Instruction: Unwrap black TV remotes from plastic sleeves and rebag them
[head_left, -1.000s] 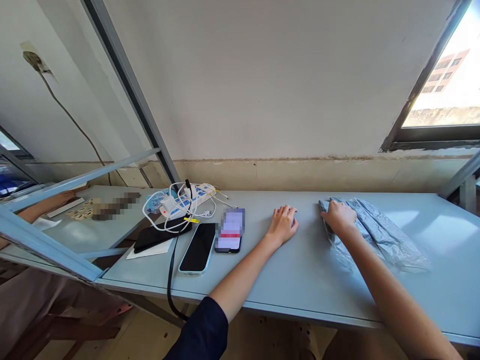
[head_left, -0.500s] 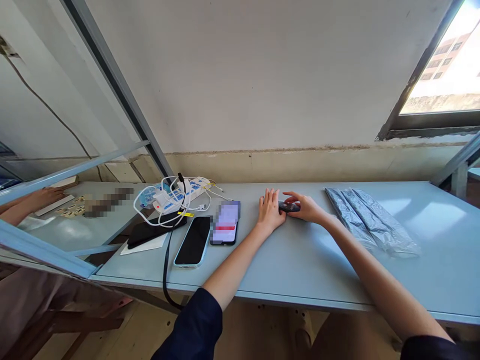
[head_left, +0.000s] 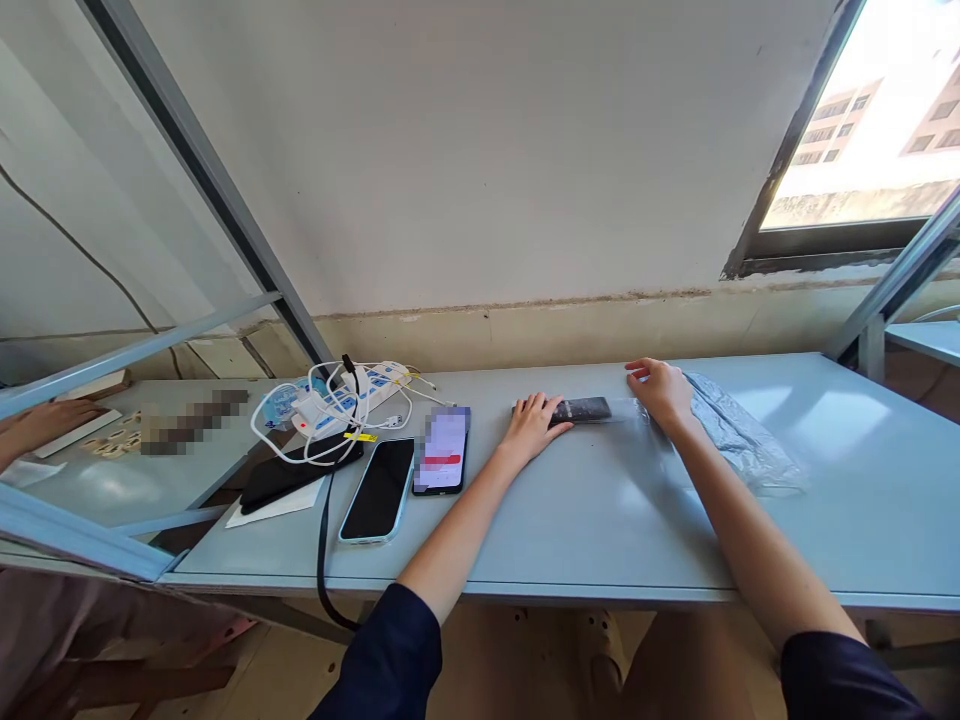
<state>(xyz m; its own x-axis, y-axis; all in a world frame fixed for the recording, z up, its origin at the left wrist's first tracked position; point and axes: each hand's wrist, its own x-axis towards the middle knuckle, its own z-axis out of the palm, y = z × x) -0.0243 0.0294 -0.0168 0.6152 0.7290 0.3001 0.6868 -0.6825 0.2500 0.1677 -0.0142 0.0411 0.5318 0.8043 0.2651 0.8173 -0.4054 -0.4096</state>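
Note:
A dark, flat, oblong packet [head_left: 589,409] lies on the grey-blue table [head_left: 555,540], with clear plastic reaching out from its right end. My left hand [head_left: 532,424] rests on the packet's left end, palm down and fingers spread, covering that part. Over the right part of the clear plastic is my right hand [head_left: 661,390], its fingers bent and pointing left; whether they pinch the plastic is hidden. Just to the right of that hand, a wrinkled clear plastic bag [head_left: 742,435] lies partly behind my right wrist.
Two phones [head_left: 379,488] [head_left: 444,450], a white power strip [head_left: 326,408] with tangled cables and a black pouch [head_left: 300,475] lie at the left. Another person's hand [head_left: 56,420] rests beyond the metal frame [head_left: 217,190]. A wall backs the table.
My right hand has moved right, away from my left hand, toward the plastic bag. More of the dark packet and the clear plastic beside it now shows. The camera view has shifted slightly.

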